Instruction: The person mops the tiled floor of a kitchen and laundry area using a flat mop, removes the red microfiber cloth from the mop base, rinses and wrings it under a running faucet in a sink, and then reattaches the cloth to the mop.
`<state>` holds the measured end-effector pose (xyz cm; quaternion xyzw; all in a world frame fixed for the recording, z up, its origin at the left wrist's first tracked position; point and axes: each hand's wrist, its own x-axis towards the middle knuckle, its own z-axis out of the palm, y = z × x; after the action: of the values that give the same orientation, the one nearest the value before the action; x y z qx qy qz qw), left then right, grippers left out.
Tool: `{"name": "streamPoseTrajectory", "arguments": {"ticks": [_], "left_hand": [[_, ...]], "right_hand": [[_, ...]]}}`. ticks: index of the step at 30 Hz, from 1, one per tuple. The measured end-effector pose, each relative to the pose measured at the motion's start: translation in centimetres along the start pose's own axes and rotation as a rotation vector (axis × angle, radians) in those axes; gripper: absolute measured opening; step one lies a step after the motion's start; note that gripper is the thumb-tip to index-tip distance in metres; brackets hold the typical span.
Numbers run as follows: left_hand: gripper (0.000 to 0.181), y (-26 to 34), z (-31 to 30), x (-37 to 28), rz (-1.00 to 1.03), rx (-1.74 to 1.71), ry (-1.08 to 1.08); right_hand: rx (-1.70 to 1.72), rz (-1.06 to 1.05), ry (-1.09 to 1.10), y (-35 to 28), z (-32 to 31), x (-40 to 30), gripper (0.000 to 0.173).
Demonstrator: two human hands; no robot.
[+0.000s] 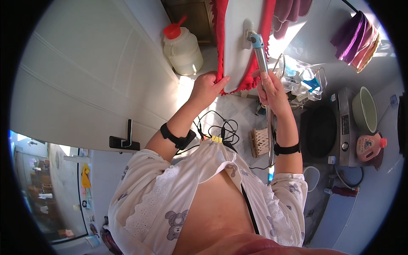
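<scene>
A flat mop head with a white plate [237, 63] and a red fringed cloth pad [220, 35] points away from me at the top middle. My left hand [208, 87] grips the pad's near left corner, its thumb on the edge of the white plate. A metal mop pole [260, 57] joins the plate at a light-blue swivel joint [257, 40]. Closed around this pole just below the joint is my right hand [271, 91]. The pole runs down beside my right forearm, with its lower end near my right sleeve.
A white door [95, 79] fills the left. Behind it stands a plastic jug [183, 54] with a red scoop [172, 31]. Black cables [223, 127] hang before me. At right are a wire rack [299, 79], a washing machine [342, 127], a green basin [364, 109] and a detergent bottle [369, 148].
</scene>
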<state>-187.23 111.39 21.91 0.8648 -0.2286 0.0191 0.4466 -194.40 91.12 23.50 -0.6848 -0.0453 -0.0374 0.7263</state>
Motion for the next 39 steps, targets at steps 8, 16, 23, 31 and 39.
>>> {"name": "streamPoseTrajectory", "arguments": {"ticks": [8,16,23,31,39], "left_hand": [[0.036,-1.4,0.0,2.4,0.065,0.430,0.271],[0.035,-4.6,3.1,2.3,-0.166,0.419,-0.062],[0.037,-7.9,5.8,6.7,-0.651,-0.413,-0.288],[0.018,-6.0,5.1,4.1,0.009,-0.467,-0.626],[0.037,-8.0,0.2,3.8,-0.065,-0.552,-0.079]], "right_hand": [[0.063,0.062,0.087,1.6,1.9,1.5,0.037],[0.124,0.106,0.132,3.2,2.9,2.4,0.032],[0.080,0.093,0.064,4.7,5.6,2.6,0.032],[0.061,0.088,0.097,5.2,3.9,2.6,0.035],[0.072,0.124,0.040,4.9,2.8,1.4,0.037]]}}
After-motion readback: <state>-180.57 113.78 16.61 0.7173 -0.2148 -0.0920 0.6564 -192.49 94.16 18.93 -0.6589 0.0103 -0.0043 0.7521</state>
